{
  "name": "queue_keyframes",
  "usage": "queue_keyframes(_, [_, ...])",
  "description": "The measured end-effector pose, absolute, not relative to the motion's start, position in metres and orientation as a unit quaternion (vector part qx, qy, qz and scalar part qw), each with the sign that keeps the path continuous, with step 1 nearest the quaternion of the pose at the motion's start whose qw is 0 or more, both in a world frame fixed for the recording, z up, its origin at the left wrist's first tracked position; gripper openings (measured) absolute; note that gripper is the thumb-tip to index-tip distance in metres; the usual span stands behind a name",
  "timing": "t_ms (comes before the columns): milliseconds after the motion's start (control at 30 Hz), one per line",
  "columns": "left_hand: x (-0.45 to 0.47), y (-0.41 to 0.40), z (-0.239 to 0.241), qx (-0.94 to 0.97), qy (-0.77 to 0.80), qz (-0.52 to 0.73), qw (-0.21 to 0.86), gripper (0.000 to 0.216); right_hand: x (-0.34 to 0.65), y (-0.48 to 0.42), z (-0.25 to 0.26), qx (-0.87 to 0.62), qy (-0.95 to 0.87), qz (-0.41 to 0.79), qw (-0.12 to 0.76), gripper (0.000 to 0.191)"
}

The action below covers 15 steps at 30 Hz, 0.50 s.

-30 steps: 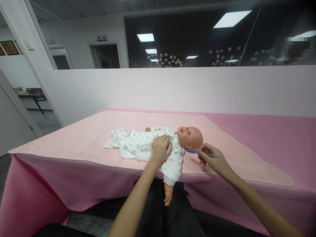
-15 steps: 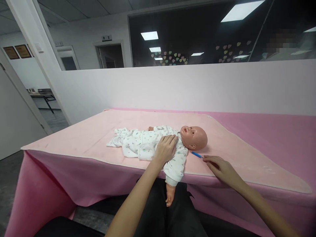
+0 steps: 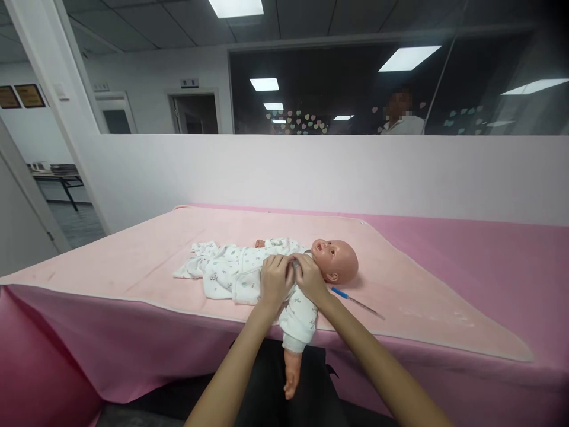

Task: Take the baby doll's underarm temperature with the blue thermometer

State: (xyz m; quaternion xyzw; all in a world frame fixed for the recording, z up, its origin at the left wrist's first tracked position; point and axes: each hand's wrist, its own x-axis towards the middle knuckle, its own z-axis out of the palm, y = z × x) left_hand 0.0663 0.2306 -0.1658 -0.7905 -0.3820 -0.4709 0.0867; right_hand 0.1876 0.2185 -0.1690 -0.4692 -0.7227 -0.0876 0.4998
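Note:
A baby doll [image 3: 333, 261] lies on its back across the table, its head to the right, dressed in a white printed outfit [image 3: 226, 270]. One doll arm hangs over the front edge above my lap. My left hand [image 3: 275, 279] is on the doll's chest, fingers bent and closed on the cloth. Beside it, near the collar, my right hand [image 3: 310, 277] also has its fingers closed on the cloth; the fingertips of both are partly hidden. Just right of my right wrist lies a thin rod with a blue end [image 3: 340, 292], possibly a thermometer, touched by neither hand.
A pale pink cloth [image 3: 146, 237] covers the table over a darker pink cover [image 3: 511, 261]. Behind stands a white half wall [image 3: 355, 172] with dark glass above, where a person [image 3: 402, 118] shows. A door [image 3: 22, 201] is at the left.
My right hand has let go of the thin rod, left it on the cloth, and moved left to the doll's chest. The view has shifted slightly, and a person shows more clearly in the glass.

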Motion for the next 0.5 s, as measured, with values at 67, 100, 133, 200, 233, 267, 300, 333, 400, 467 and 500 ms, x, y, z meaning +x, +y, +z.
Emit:
queue_keyframes(67, [0.067, 0.231, -0.166, -0.788, -0.389, -0.468, 0.091, 0.015, 0.188, 0.225, -0.177, -0.468, -0.712, -0.084, 0.516, 0.03])
queue_keyframes(100, [0.067, 0.231, -0.166, -0.789, -0.39, -0.467, 0.093, 0.015, 0.189, 0.225, -0.18, -0.469, -0.706, -0.088, 0.523, 0.03])
queue_keyframes(133, [0.067, 0.231, -0.166, -0.789, -0.39, -0.466, 0.093, 0.016, 0.19, 0.224, -0.182, -0.472, -0.699, -0.097, 0.529, 0.03])
queue_keyframes(200, [0.068, 0.229, -0.165, -0.79, -0.391, -0.463, 0.095, 0.017, 0.191, 0.221, -0.185, -0.479, -0.681, -0.119, 0.542, 0.029])
queue_keyframes(233, [0.068, 0.229, -0.165, -0.79, -0.393, -0.461, 0.097, 0.019, 0.191, 0.22, -0.186, -0.481, -0.672, -0.129, 0.549, 0.029])
queue_keyframes(267, [0.068, 0.228, -0.165, -0.79, -0.394, -0.458, 0.1, 0.02, 0.191, 0.22, -0.186, -0.483, -0.663, -0.136, 0.556, 0.029])
queue_keyframes(300, [0.069, 0.228, -0.164, -0.792, -0.395, -0.454, 0.103, 0.022, 0.191, 0.22, -0.187, -0.484, -0.656, -0.141, 0.562, 0.028])
queue_keyframes(333, [0.07, 0.228, -0.164, -0.795, -0.395, -0.447, 0.106, 0.023, 0.191, 0.22, -0.187, -0.484, -0.651, -0.144, 0.566, 0.027])
queue_keyframes(400, [0.072, 0.229, -0.163, -0.806, -0.394, -0.429, 0.11, 0.025, 0.19, 0.221, -0.187, -0.486, -0.646, -0.151, 0.568, 0.025])
queue_keyframes(467, [0.074, 0.233, -0.162, -0.812, -0.403, -0.409, 0.105, 0.026, 0.189, 0.222, -0.186, -0.491, -0.646, -0.154, 0.564, 0.023])
queue_keyframes(500, [0.075, 0.236, -0.161, -0.812, -0.411, -0.402, 0.096, 0.026, 0.189, 0.222, -0.186, -0.494, -0.646, -0.154, 0.561, 0.022])
